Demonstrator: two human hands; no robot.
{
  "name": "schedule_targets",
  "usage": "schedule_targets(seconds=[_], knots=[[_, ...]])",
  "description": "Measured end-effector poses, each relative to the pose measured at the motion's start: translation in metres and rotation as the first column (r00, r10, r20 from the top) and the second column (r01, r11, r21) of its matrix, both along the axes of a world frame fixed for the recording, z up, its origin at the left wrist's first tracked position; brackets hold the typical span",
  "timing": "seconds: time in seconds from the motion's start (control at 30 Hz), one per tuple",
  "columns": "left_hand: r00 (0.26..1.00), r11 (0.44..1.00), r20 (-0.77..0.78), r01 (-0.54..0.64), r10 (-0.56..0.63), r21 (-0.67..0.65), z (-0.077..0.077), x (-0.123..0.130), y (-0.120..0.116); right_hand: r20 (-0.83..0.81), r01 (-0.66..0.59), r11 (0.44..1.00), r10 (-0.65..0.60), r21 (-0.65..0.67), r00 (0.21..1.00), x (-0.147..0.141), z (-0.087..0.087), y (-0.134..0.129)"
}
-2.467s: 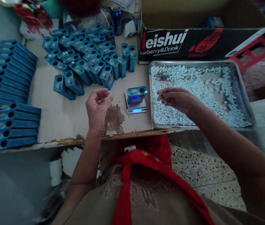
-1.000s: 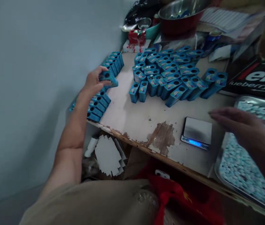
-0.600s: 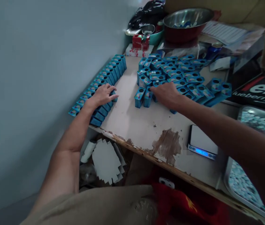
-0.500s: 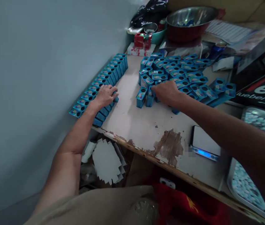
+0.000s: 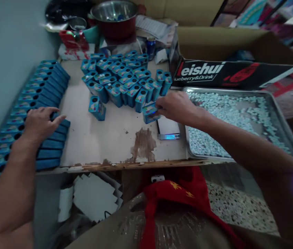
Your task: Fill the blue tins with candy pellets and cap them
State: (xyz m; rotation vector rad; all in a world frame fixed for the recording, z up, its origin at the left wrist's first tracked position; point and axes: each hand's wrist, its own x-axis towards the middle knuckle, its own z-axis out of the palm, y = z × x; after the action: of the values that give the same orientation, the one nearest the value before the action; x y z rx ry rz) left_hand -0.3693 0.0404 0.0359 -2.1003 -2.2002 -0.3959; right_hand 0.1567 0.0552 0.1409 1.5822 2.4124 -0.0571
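Note:
My left hand (image 5: 41, 122) rests over the long row of small blue plastic containers (image 5: 49, 86) beside the wall, its thumb and fingers bent round one near the row's middle. In my right hand (image 5: 173, 107) is another blue container (image 5: 149, 113), tilted and pinched at its right end, just above the back left of a small digital scale (image 5: 168, 126). Behind it stands a loose cluster of such containers (image 5: 120, 76), with round dark openings on top. One container (image 5: 97, 108) stands apart from the cluster, at its front left.
A metal tray (image 5: 191, 148) of small pale blue-white pieces lies at the right, under my forearm. Behind it is an open cardboard box (image 5: 203, 74). A metal bowl (image 5: 115, 29), a red tape dispenser (image 5: 74, 39) and a can (image 5: 150, 47) stand at the back.
My right hand has moved from the cluster's front left to the scale, now with a container. My left hand stays on the row. The view has swung right.

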Motion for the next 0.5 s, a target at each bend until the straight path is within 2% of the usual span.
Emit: schedule_targets(seconds=[0.07,0.13,0.2,0.27,0.37,0.43,0.5], knots=[[1.000,0.998,0.031,0.001,-0.003,0.059,0.011,0.010,-0.004,0.036,0.116,0.993,-0.115,-0.031,0.993,0.040,-0.004,-0.017],[0.999,0.993,0.052,-0.012,0.006,0.116,0.024,0.025,-0.008,0.018,0.171,0.983,-0.170,-0.063,0.985,0.067,-0.014,-0.029],[0.997,0.986,0.083,-0.012,-0.002,0.164,0.035,0.043,-0.011,-0.043,0.182,0.980,-0.186,-0.084,0.982,0.081,-0.026,-0.037],[0.990,0.982,0.128,0.036,-0.060,0.183,0.043,0.066,-0.014,-0.118,0.200,0.976,-0.209,-0.083,0.971,0.089,-0.035,-0.039],[0.972,0.973,0.143,0.161,-0.185,0.165,0.047,0.104,-0.024,-0.272,0.252,0.967,-0.254,-0.043,0.928,0.111,-0.044,-0.037],[0.966,0.966,0.116,0.211,-0.229,0.146,0.044,0.132,-0.036,-0.376,0.298,0.955,-0.276,-0.002,0.884,0.142,-0.051,-0.035],[0.968,0.961,0.105,0.208,-0.229,0.181,0.039,0.158,-0.048,-0.409,0.345,0.939,-0.317,-0.005,0.856,0.180,-0.063,-0.033]])
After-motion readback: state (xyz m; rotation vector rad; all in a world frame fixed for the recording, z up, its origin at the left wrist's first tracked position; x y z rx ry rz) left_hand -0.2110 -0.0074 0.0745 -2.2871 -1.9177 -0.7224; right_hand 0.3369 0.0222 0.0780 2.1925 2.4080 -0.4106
